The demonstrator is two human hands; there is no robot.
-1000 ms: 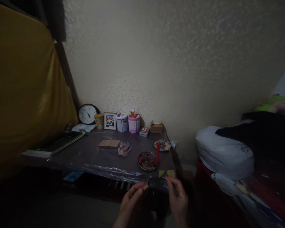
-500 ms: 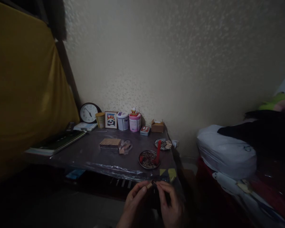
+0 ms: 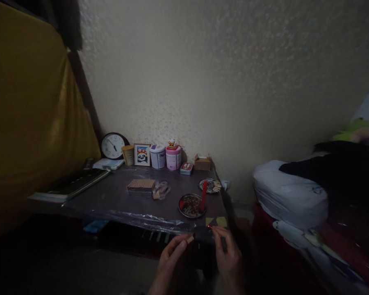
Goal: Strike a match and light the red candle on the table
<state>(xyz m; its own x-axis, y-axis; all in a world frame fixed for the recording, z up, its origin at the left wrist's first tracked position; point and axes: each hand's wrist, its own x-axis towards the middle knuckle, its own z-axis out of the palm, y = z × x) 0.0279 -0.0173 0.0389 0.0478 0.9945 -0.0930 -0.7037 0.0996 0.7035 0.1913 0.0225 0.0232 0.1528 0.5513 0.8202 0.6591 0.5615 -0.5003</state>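
My left hand (image 3: 172, 256) pinches a small tan matchbox (image 3: 190, 239), its dark edge turned toward the right. In the fingertips of my right hand (image 3: 227, 250) is a short thin match (image 3: 210, 227), its tip glowing red. The two hands are apart over the table's front edge. Beyond them lies a round metal plate (image 3: 184, 214) of dark speckled bits, with a red stick-like piece (image 3: 204, 194) rising from its right side. Farther back, a second plate (image 3: 200, 189) carries similar bits and several pale sticks (image 3: 216, 186).
On the plastic-covered table (image 3: 110, 200) lie a row of thin tan boxes (image 3: 141, 187) and a crumpled clear bag (image 3: 161, 190). A clock (image 3: 113, 146), picture frame (image 3: 142, 155), two tubs and a cardboard box (image 3: 202, 163) line the wall. White bags (image 3: 289, 192) sit at the right.
My right hand has moved right, away from the matchbox, and a red glow now shows at the match tip. The left hand stays nearly in place.
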